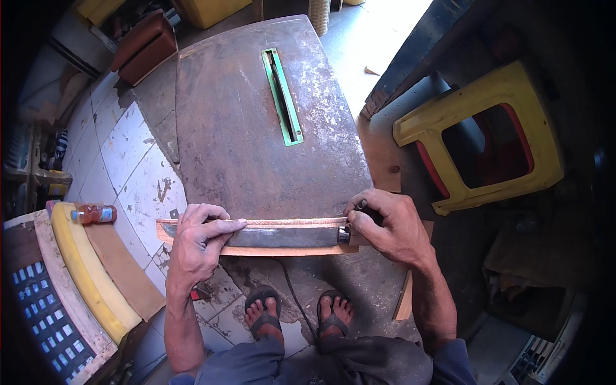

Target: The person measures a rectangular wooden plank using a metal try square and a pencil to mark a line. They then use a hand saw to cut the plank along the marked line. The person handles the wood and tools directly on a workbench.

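My left hand (202, 240) grips a narrow length of pale wood (282, 222) and a long grey metal bar (282, 237) lying along it, at the near edge of a rusty metal worktop (224, 115). My right hand (382, 228) is closed at the other end on a small dark cylindrical tool (361, 205), beside a shiny metal piece (344, 235) on the bar. A lighter wooden edge (289, 250) shows under the bar. A green slotted insert (267, 61) with a dark blade-like strip in it sits in the worktop.
A yellow-and-red plastic stool (481, 186) lies at right, near a dark beam (404, 58). At lower left are a yellow foam strip (96, 276), a drink bottle (96, 213) and a lattice panel (45, 308). A brown padded item (144, 48) is upper left. A cable (295, 301) runs by my feet.
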Motion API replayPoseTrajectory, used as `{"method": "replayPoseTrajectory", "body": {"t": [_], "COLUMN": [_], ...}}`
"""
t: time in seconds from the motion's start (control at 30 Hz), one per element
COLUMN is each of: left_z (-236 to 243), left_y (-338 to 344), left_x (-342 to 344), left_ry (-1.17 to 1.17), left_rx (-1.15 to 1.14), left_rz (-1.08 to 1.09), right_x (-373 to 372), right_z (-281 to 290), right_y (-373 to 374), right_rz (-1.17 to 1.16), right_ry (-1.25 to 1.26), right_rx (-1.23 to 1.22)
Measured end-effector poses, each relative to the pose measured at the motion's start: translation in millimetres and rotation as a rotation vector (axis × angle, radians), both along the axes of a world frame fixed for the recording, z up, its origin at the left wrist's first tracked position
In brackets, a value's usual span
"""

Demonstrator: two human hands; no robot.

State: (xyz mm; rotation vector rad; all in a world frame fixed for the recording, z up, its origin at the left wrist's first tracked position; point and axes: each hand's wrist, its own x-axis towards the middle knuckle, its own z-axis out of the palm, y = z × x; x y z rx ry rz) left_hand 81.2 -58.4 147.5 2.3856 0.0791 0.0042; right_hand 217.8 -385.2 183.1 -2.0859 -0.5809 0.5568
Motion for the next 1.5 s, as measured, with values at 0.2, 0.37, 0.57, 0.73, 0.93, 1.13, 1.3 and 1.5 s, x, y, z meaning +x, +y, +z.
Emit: {"method": "replayPoseTrajectory", "body": {"t": [0.2, 0.37, 0.57, 0.73, 0.93, 1.13, 1.3, 1.5], "left_z": [1.5, 0.6, 1.5, -0.8, 2.3, 3.1, 2.1, 1.2], "left_y": [-1.2, -0.9, 0.1, -0.4, 0.4, -1.1, -1.6, -0.2], "left_x": [0.7, 0.8, 1.1, 1.3, 0.6, 0.5, 0.9, 1.6], "left_ry": [-0.014, -0.019, -0.019, -0.014, -0.012, -0.007, -0.009, -0.012], "left_rx": [0.002, 0.004, 0.029, 0.019, 0.031, 0.009, 0.003, 0.023], "left_rz": [-0.006, -0.010, -0.022, -0.022, -0.022, -0.004, -0.003, -0.026], "right_x": [-0.3, -0.3, -0.2, -0.3, 0.0, -0.6, -0.3, -2.1], "right_z": [1.8, 3.0, 2.0, 1.3, 2.9, -0.2, 0.3, -0.5], "right_y": [0.2, 1.5, 1.9, 0.4, 1.7, -0.7, -1.0, -0.2], "right_rz": [-0.009, -0.003, 0.003, -0.004, -0.025, -0.042, -0.034, -0.035], "right_ry": [0.029, 0.023, 0.019, 0.040, 0.055, 0.025, 0.024, 0.034], "right_rx": [-0.005, -0.018, -0.008, -0.010, -0.017, 0.001, -0.016, 0.014]}}
